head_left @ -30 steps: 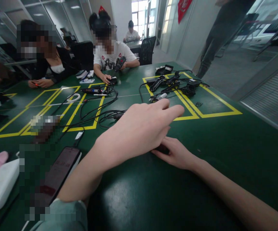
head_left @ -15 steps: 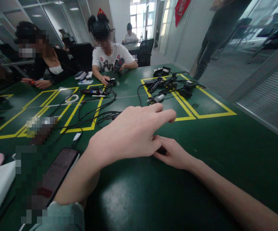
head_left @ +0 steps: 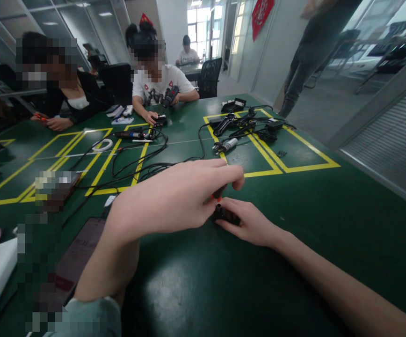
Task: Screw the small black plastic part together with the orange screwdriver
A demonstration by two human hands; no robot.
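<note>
Pinching a red-and-dark piece (head_left: 219, 193) between nearly closed fingers, the left hand (head_left: 173, 199) hangs just beside a black part (head_left: 228, 215) clasped by the right hand's (head_left: 255, 223) curled fingers over the green table (head_left: 329, 224), where a farther black box's (head_left: 234, 105) contents are indistinct.

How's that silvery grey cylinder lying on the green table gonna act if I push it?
The silvery grey cylinder would probably roll, given its rounded side, though the black piece at its left end might check it.
</note>
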